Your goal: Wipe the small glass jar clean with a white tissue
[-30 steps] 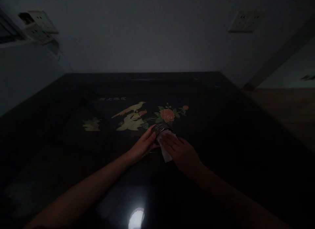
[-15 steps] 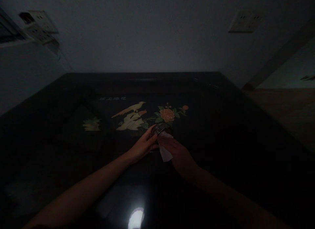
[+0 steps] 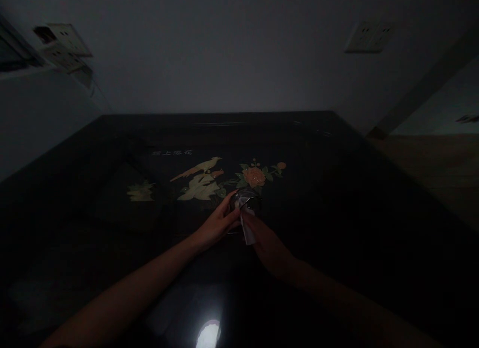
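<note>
My left hand (image 3: 216, 226) wraps round the side of a dark, see-through glass (image 3: 246, 193), thumb near its rim. The glass is tilted, with its mouth towards me; its exact shape is lost in the dim light. Against the mouth, my right hand (image 3: 268, 243) grips a white tissue (image 3: 248, 233). Part of the tissue shows inside the glass and a loose end hangs below. My right fingertips are hidden at the rim. Both hands are over a glossy black tabletop (image 3: 310, 213).
Beyond the hands, the tabletop bears a picture of birds (image 3: 200, 186) and a pink flower (image 3: 254, 177). A pale wall (image 3: 224, 49) borders the far edge. Sockets sit on the right (image 3: 368, 37) and at the left corner. A bright reflection (image 3: 208, 334) shines near me.
My right hand has shifted slightly left and turned at the glass's mouth. More tissue shows inside the glass, and the hanging end looks narrower. My left hand keeps its hold.
</note>
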`<state>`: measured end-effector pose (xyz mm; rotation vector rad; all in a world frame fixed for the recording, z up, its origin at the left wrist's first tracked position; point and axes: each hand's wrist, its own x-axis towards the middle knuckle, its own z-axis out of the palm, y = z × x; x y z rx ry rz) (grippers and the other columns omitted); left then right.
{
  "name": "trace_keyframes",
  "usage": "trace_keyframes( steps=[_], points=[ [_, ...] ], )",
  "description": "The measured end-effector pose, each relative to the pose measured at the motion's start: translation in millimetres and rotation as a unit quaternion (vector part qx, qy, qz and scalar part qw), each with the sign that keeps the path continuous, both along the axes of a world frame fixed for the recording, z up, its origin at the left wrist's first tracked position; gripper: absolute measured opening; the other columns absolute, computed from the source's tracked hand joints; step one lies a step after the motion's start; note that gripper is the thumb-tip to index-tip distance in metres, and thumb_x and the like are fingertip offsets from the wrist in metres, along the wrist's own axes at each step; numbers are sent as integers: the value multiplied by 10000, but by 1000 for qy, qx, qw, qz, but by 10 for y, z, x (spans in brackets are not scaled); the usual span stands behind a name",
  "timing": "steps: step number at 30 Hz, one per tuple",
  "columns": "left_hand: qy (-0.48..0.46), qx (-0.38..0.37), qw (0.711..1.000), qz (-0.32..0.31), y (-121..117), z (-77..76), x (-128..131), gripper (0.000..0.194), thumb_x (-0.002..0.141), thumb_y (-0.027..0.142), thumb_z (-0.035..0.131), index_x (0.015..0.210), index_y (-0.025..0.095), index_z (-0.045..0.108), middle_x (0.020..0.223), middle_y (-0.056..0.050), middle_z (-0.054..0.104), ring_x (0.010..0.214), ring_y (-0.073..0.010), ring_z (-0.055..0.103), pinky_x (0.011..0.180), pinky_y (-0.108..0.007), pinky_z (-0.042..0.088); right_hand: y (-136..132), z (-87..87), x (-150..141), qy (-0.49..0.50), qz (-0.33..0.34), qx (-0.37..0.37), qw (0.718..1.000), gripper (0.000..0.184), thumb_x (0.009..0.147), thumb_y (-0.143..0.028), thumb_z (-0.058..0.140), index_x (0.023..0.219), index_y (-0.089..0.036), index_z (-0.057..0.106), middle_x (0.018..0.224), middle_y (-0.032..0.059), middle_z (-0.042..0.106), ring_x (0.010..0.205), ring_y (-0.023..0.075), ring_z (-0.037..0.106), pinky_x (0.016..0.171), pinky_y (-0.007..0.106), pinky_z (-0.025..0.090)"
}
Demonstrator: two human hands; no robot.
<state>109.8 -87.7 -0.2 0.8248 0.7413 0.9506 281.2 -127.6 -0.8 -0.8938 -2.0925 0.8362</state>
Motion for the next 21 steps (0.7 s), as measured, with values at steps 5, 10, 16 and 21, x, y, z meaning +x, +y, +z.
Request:
trace_keyframes(
  steps=[5,10,16,21],
  points=[
    [-8,3,1000,2,0,37,15,563,741,372,732,1256,302,513,1331,-61,528,1192,-258,512,931,-344,454,70,17,55,-149,-25,133,980,614,825,-4,316,1429,-114,348,1413,136,479,1326,194,419,1064,415,414],
    [-23,-13,999,22,-10,56,38,535,743,358,730,1235,312,525,1342,-48,510,1239,-255,458,960,-369,437,101,180,128,-298,-45,238,923,528,858,-6,361,1370,-109,439,1371,113,532,1278,206,477,933,373,504],
    [-35,-8,999,16,-22,100,60,530,733,381,732,1217,291,535,1323,-67,514,1209,-272,470,935,-404,452,97,284,146,-340,-73,280,895,418,887,-44,403,1280,-99,534,1319,105,582,1242,258,508,905,433,509],
    [-24,-18,999,18,-7,70,48,549,726,385,739,1227,310,528,1310,-59,520,1189,-255,483,917,-369,450,92,164,117,-309,-71,236,919,481,854,-7,394,1315,-91,503,1333,119,568,1260,257,486,926,409,517]
  ],
)
